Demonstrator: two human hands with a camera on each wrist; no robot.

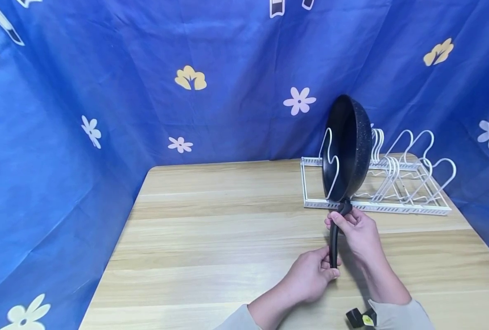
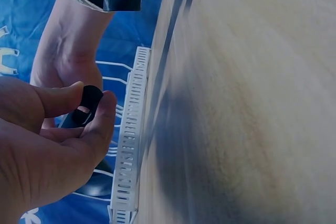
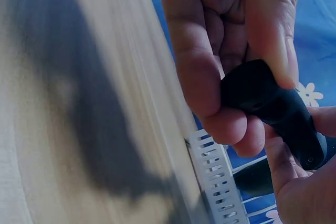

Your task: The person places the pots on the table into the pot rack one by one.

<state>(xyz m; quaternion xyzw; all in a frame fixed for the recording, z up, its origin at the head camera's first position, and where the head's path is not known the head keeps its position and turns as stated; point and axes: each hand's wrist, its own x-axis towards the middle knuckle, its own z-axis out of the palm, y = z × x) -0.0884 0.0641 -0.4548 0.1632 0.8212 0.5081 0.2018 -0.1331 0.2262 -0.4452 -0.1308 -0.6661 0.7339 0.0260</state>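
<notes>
A black frying pan (image 1: 361, 146) with a speckled outer side stands on edge in a white wire pan rack (image 1: 316, 202), its open face turned left and its handle (image 1: 333, 240) pointing toward me. A wire divider (image 1: 331, 158) passes in front of the pan's inner face. My right hand (image 1: 361, 231) grips the handle close to the pan, thumb on top. At the handle's near end, my left hand (image 1: 310, 275) pinches it between thumb and fingers. The left wrist view shows the hanging hole in the handle's tip (image 2: 90, 100).
Several more wire dividers (image 1: 425, 169) rise from the rack right of the pan. The rack sits at the back right of the wooden table (image 1: 211, 238). A blue patterned cloth (image 1: 228, 55) hangs behind and beside it. A black wrist device (image 1: 355, 317) sits at my right sleeve.
</notes>
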